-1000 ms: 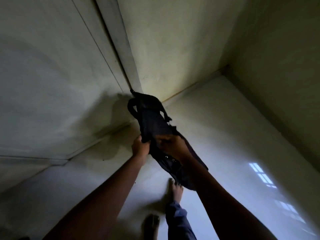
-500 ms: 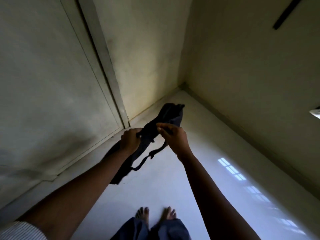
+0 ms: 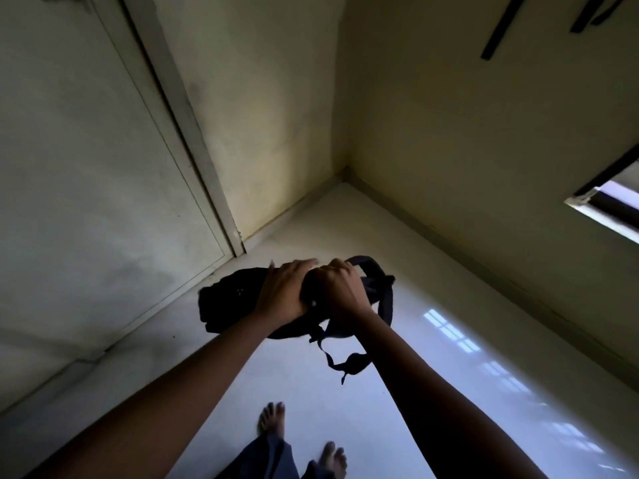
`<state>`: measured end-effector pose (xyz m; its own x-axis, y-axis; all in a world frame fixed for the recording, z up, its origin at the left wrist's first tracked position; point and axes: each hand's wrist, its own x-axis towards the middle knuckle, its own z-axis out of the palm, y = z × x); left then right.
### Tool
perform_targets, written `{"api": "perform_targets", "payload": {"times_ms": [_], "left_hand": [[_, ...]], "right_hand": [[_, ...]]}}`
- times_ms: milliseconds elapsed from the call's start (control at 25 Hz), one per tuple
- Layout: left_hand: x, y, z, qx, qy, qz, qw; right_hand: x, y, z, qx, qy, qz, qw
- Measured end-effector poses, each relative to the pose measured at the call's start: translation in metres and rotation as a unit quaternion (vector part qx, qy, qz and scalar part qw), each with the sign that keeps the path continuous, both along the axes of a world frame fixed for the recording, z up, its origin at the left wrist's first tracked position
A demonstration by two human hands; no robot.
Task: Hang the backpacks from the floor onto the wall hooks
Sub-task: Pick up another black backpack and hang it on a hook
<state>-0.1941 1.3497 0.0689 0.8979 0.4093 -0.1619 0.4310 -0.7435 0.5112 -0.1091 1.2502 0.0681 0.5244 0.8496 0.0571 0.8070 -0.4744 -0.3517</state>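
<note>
Presently held clear of the floor [image 3: 449, 305], dark backpack [image 3: 228, 299] bunched under left hand [image 3: 281, 292] and right hand [image 3: 340, 290], both closed tight, shoulder strap [image 3: 385, 299] looped beyond, presumably freed for hooking.

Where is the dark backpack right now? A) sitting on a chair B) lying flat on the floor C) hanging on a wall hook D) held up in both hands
D: the left hand and the right hand both grip the backpack, which hangs in the air above the floor, with a strap looping loose to the right.
</note>
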Motion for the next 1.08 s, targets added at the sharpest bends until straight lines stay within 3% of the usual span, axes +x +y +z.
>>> {"api": "perform_targets", "payload": {"times_ms": [120,280,400,480,560,680,760,920,1080], "left_hand": [[0.001,0.001,0.004,-0.050,-0.003,0.052,0.997],[0.007,-0.021,0.013,-0.044,0.001,0.008,0.999],[0.012,-0.046,0.009,-0.026,-0.011,-0.019,0.999],[0.014,-0.058,0.009,-0.049,-0.019,0.001,0.999],[0.017,-0.067,0.009,-0.064,-0.032,0.025,0.997],[0.020,-0.078,0.012,-0.043,-0.070,0.039,0.996],[0.024,-0.084,0.017,-0.028,-0.092,0.030,0.995],[0.032,-0.092,0.022,-0.014,-0.111,0.035,0.993],[0.037,-0.089,0.024,-0.051,-0.032,-0.015,0.998]], "right_hand": [[-0.009,-0.002,0.010,0.070,0.040,0.056,0.995],[-0.004,-0.043,0.031,0.108,0.124,0.055,0.985],[-0.004,-0.084,0.044,0.161,0.174,-0.062,0.970],[-0.004,-0.112,0.044,0.202,0.207,-0.194,0.937],[-0.004,-0.130,0.035,0.229,0.279,-0.345,0.866],[-0.003,-0.129,0.021,0.319,0.458,-0.471,0.684],[0.004,-0.116,0.020,0.357,0.476,-0.499,0.630],[0.030,-0.098,0.019,0.407,0.434,-0.525,0.608],[0.046,-0.094,0.005,0.343,0.403,-0.530,0.662]]}}
